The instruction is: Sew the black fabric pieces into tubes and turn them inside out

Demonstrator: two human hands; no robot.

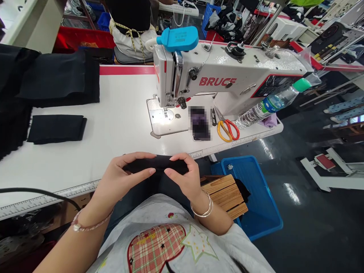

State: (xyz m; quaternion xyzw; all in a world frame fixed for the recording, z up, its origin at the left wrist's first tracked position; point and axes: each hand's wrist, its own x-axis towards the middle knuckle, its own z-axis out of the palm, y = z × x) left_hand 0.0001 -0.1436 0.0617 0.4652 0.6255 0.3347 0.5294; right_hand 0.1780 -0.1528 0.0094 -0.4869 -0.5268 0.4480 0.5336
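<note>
Between my two hands a folded strip of black fabric (159, 162) is stretched at the table's front edge. My left hand (125, 172) pinches its left part, thumb below and fingers above. The right part is pinched the same way by my right hand (184, 172). Beyond my hands stands a white sewing machine (244, 72), its needle plate (162, 117) bare. A small folded stack of black fabric (57, 129) lies on the table to the left. Behind it are larger black fabric pieces (57, 76).
Scissors (228, 131) with orange and red handles, a blurred-out object (200, 125) and a tilted water bottle (270, 104) lie right of the needle plate. A wooden stool (224, 193) and a blue basket (263, 212) stand below right. Someone sits behind the machine (132, 26).
</note>
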